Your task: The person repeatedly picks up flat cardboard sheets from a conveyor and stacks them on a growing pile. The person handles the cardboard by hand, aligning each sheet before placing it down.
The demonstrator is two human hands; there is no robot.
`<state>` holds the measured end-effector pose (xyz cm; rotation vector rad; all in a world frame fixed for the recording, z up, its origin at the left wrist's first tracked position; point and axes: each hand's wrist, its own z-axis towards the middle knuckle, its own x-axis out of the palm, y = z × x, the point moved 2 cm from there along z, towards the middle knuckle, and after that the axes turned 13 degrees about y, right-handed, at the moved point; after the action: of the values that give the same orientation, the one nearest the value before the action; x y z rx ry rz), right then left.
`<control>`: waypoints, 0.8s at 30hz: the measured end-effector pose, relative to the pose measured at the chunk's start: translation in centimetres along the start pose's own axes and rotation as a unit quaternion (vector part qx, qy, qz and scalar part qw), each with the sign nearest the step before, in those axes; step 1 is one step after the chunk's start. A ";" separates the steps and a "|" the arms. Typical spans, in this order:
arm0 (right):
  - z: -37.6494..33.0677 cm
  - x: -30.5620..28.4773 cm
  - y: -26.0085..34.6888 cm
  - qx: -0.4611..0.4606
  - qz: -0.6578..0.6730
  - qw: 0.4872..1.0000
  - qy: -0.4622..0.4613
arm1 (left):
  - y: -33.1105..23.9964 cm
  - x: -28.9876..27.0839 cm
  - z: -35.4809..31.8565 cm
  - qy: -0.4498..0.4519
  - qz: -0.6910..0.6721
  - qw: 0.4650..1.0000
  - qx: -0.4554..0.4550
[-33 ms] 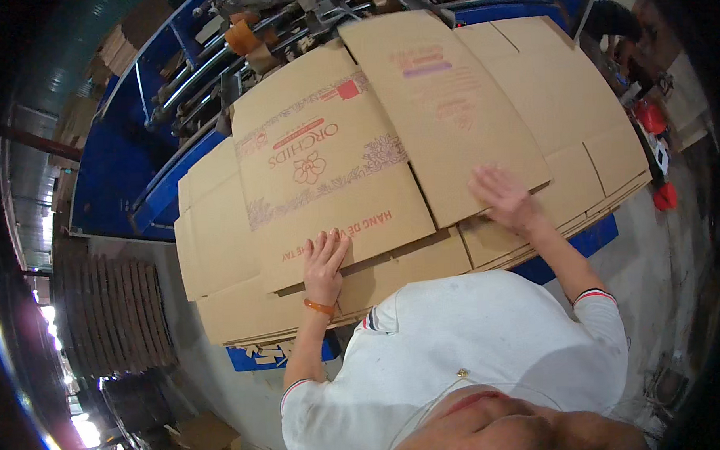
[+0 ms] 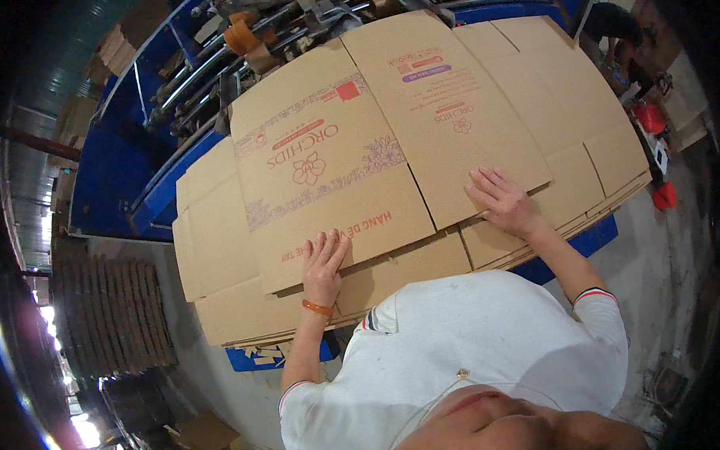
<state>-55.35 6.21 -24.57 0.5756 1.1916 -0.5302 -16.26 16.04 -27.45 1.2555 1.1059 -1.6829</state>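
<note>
A printed brown cardboard carton [image 2: 327, 190] lies folded flat, its right panel [image 2: 460, 126] beside the left one with a narrow dark seam between them. Red and purple print covers both panels. My left hand [image 2: 325, 266] rests palm down on the near edge of the left panel, fingers stretched out. On the near part of the right panel lies my right hand [image 2: 504, 204], its fingers spread flat on top; the thumb is partly hidden by the edge. Beneath the carton are wider plain cardboard sheets [image 2: 586, 122], stacked, with their near edges showing.
A blue machine [image 2: 109, 186] with metal rods [image 2: 189, 92] and orange rollers [image 2: 244, 39] stands along the far side. Under the stack, a blue support [image 2: 586, 241] shows. Tall piles of cardboard [image 2: 113, 313] stand at the left. Red objects [image 2: 664, 197] are at the right.
The right panel, blurred and slightly raised before, now lies flatter against the sheets. My right hand has shifted slightly and is sharp now. My left hand stays in place.
</note>
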 end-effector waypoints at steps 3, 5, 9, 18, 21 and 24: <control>0.8 0.6 -0.2 0.014 -0.040 0.996 0.075 | 0.5 -0.8 1.4 -0.010 -0.019 1.000 0.000; 1.7 0.6 -0.4 0.023 -0.031 0.996 0.075 | 1.3 -1.0 2.6 -0.014 -0.021 1.000 -0.007; 6.7 1.4 -3.4 0.013 -0.040 0.999 0.034 | 5.1 -1.1 7.7 -0.042 -0.008 0.999 -0.009; 17.4 3.6 -10.5 0.139 -0.075 0.987 0.031 | 11.8 -1.1 16.9 -0.112 0.132 0.966 -0.190; 12.9 3.2 -11.2 0.189 -0.039 0.980 0.039 | 10.1 -3.0 11.4 -0.149 0.012 0.972 -0.180; 4.9 1.4 -10.9 0.272 0.004 0.953 0.136 | 11.2 -3.4 2.2 -0.296 0.057 0.907 -0.295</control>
<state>-58.68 -5.23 -26.10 1.1534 1.3025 -0.8005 -5.89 10.36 -26.06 0.3737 1.0160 -1.3468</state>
